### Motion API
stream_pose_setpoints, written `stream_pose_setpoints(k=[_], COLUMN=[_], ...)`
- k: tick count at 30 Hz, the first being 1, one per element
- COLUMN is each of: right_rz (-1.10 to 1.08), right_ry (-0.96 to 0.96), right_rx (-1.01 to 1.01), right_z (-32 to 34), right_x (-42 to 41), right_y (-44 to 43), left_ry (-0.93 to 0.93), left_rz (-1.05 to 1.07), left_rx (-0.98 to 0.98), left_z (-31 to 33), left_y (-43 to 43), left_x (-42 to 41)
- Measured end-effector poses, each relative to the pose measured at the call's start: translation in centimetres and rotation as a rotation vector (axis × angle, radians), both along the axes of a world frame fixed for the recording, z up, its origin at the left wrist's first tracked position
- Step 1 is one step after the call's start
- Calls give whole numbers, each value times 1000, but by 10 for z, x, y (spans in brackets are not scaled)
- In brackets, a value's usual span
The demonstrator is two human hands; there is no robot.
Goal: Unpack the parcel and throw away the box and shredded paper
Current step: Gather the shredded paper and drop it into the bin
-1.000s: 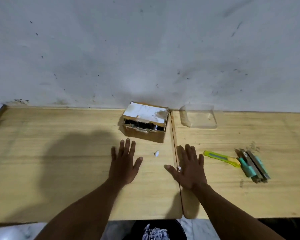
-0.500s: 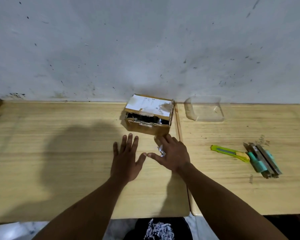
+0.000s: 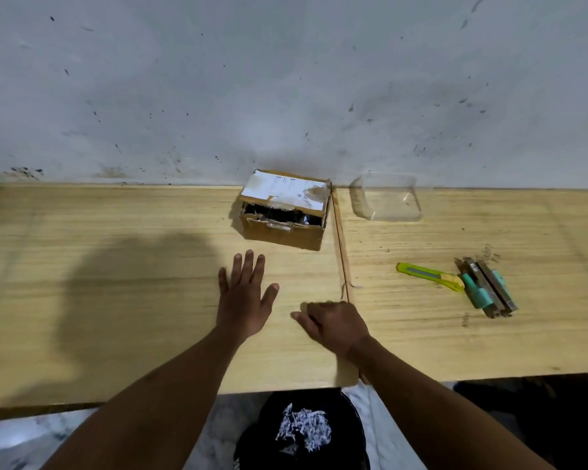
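At the far edge, by the wall: cardboard box (image 3: 285, 212), top flap partly torn open, dark inside.
Right of box: clear plastic container (image 3: 386, 201).
Far right: yellow utility knife (image 3: 428, 275) beside teal-handled tools (image 3: 486, 291).
Left hand (image 3: 244, 297): flat on the wooden table (image 3: 116, 266), fingers spread, released.
Right hand (image 3: 333, 325): fingers curled under; contents cannot be told.
Near, below the table edge: black bin (image 3: 319, 405) holding shredded paper (image 3: 302, 429).

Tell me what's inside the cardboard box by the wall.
Through the torn front opening of the cardboard box, only dark contents with a few pale bits show. The flap with the white label covers the rest, so what is in there cannot be made out.
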State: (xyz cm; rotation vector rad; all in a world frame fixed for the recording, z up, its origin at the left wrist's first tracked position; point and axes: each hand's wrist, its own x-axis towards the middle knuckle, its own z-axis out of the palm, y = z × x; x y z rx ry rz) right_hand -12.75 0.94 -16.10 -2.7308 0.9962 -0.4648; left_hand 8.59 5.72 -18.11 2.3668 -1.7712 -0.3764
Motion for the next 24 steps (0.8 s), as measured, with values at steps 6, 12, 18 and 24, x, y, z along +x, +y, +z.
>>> stream_pose_setpoints(k=[6,12,18,24], right_rz=[101,75,-175,-177], right_ry=[32,77,470,709], right_rx=[146,205,720,959], right_z=[5,18,-32,-57], right_x=[-38,-68,-87,-93], right_y=[79,143,165,164], left_ry=[82,53,35,46], left_rz=[-5,-101,-82,-90], left_rx=[131,198,161,106], left_z=[14,28,25,12], left_y=[31,64,71,48], left_x=[-15,-26,-47,-56])
